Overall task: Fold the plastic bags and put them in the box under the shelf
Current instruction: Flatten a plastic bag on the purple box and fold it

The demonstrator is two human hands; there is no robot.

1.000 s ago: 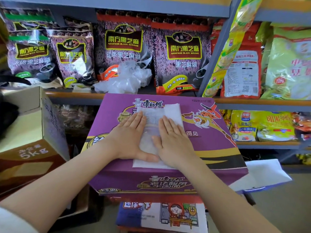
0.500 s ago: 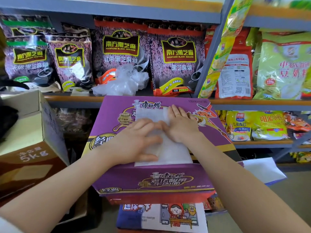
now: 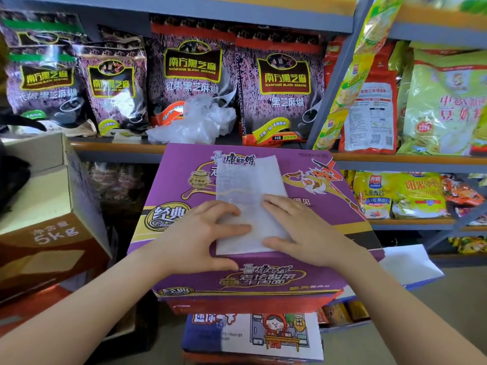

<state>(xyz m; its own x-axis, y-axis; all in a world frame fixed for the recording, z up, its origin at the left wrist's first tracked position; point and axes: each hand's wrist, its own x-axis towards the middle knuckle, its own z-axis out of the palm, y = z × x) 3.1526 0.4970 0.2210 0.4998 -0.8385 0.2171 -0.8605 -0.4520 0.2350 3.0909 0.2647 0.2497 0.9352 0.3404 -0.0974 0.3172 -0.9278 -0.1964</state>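
Two bare hands rest flat on a folded plastic bag. The left hand (image 3: 200,233) lies on the bag's near left edge, fingers spread wide and almost straight, thumb down on the box lid. The right hand (image 3: 297,227) lies on the bag's near right edge, fingers straight and close together, thumb stretched along the bag's near end. Neither hand curls round anything; both press from above.

The plastic bag (image 3: 250,191) is a pale, see-through strip, longer than it is wide, lying flat and running from near to far on top of a purple noodle carton (image 3: 329,233) at the centre of the scene. The carton sits on a stack of other boxes below it.

Just beyond the carton's far edge, a crumpled heap of clear plastic bags (image 3: 200,122) sits on a shelf (image 3: 118,147), in front of purple packets of black sesame paste (image 3: 192,72). To the right, yellow and green food packets (image 3: 445,101) fill further shelves. At the near left stands an open brown cardboard box (image 3: 47,206) marked 5kg.
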